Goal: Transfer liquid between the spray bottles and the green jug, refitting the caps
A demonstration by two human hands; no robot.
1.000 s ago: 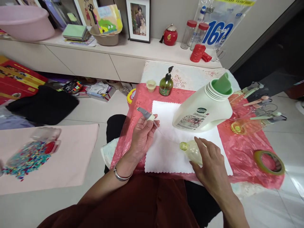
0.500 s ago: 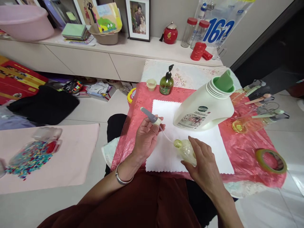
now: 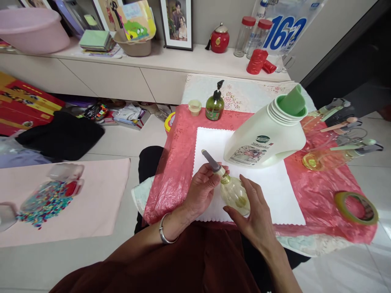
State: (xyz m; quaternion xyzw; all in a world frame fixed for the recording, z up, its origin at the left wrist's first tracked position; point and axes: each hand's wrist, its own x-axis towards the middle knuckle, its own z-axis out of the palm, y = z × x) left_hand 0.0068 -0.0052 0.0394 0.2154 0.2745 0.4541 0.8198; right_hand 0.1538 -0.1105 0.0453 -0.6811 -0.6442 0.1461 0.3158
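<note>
My left hand (image 3: 198, 193) pinches a grey-and-cream pump head (image 3: 213, 163), its nozzle pointing up and left. The collar of the pump head meets the neck of a clear, yellowish round bottle (image 3: 233, 193), and its tube is inside the bottle. Whether the collar is threaded on I cannot tell. The bottle is tilted, neck towards my left hand, and my right hand (image 3: 256, 211) grips its lower right side between thumb and fingers. Beneath both hands is a white scalloped sheet (image 3: 210, 142). Just beyond them stands a large cream jug (image 3: 259, 138) with a green spout.
A green pump bottle (image 3: 214, 106) and a small cream cap (image 3: 194, 108) stand at the back of the red plastic cover (image 3: 171, 162). On the right are oil bottles (image 3: 314, 160) and a tape roll (image 3: 356, 208). Colourful bits (image 3: 49, 201) lie on a pink sheet (image 3: 100, 203) at left.
My left hand has moved right with the pump head, bringing its collar to the bottle's neck. The tube, partly exposed before, has gone into the bottle. My right hand has shifted slightly left.
</note>
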